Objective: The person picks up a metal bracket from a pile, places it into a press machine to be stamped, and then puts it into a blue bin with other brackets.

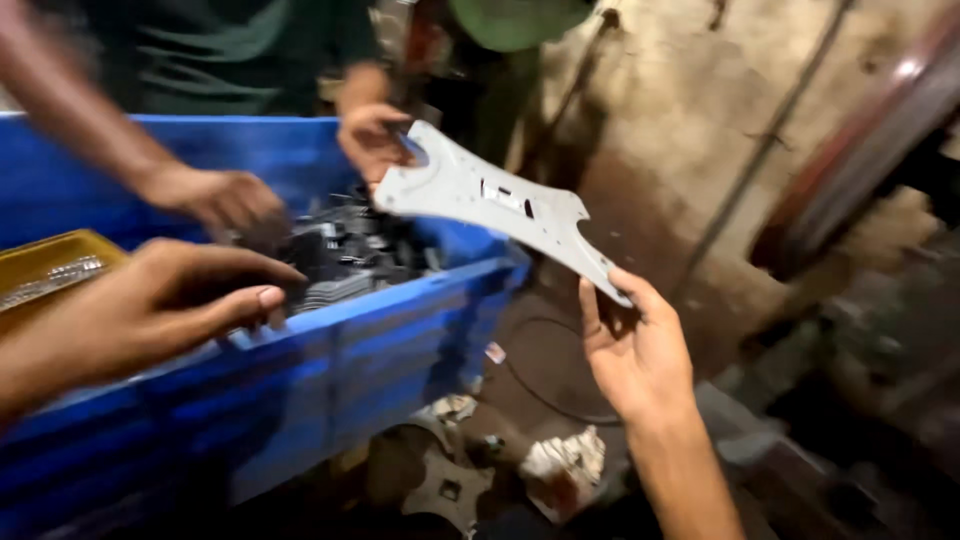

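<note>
The person's right hand (638, 352) holds one end of a flat grey metal plate (500, 200); the thumb and fingers close around its lower, narrow tip. At the far end, a co-worker's hand (372, 140) grips the wider, rounded part of the same plate. So the plate is in the air, carried between two people, above the front corner of a big blue crate (380, 340).

I think the plate is being passed from one person to the other. To do this well, the right hand should take more than only the tip, because the piece is long and will swing down when the other side lets go. A grip further in, near the waist of the plate, seems safer to me. The edges look like cut sheet metal, so sliding the fingers along them is better avoided.

The long axis of the plate runs from upper left to lower right in the view, tilted down toward the person. The wide end points to the co-worker, the narrow end to the person. Its flat face with the small slots looks upward.

The person's left hand (190, 300) is over the crate rim, fingers curled loosely, and I cannot tell if it holds anything. Inside the crate lie dark metal parts (350, 255), where a second co-worker's hand (220, 195) is reaching. On the floor there are crumpled rags (562, 465)
</note>
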